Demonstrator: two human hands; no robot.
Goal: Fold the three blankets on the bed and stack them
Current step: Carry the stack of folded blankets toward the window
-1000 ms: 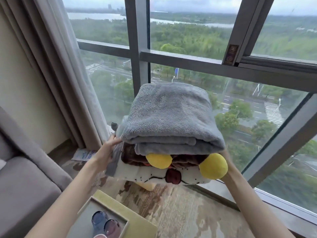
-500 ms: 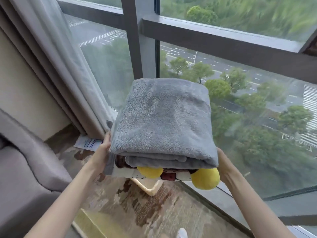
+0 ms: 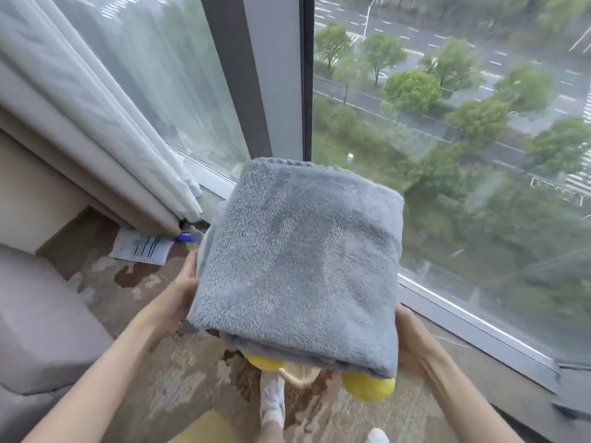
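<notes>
I carry a stack of folded blankets in front of the window. A folded grey fleece blanket [image 3: 297, 266] lies on top and hides most of what is under it. Below its near edge peep two yellow plush lobes [image 3: 371, 386] of the patterned blanket underneath. My left hand [image 3: 187, 282] grips the stack's left side, fingers going underneath. My right hand [image 3: 407, 340] holds the right side from below, its fingers hidden under the stack. The stack hangs above the carpet.
A floor-to-ceiling window [image 3: 447, 155] stands right behind the stack, its dark frame post [image 3: 252, 75] just beyond. Pale curtains [image 3: 89, 116] hang at left. A grey sofa [image 3: 35, 314] fills the lower left. A paper sheet [image 3: 140, 249] lies on the patterned carpet [image 3: 179, 362]. My feet show below.
The view has tilted downward and the stack has sunk lower towards the floor by the window. Both hands keep the same hold on its sides.
</notes>
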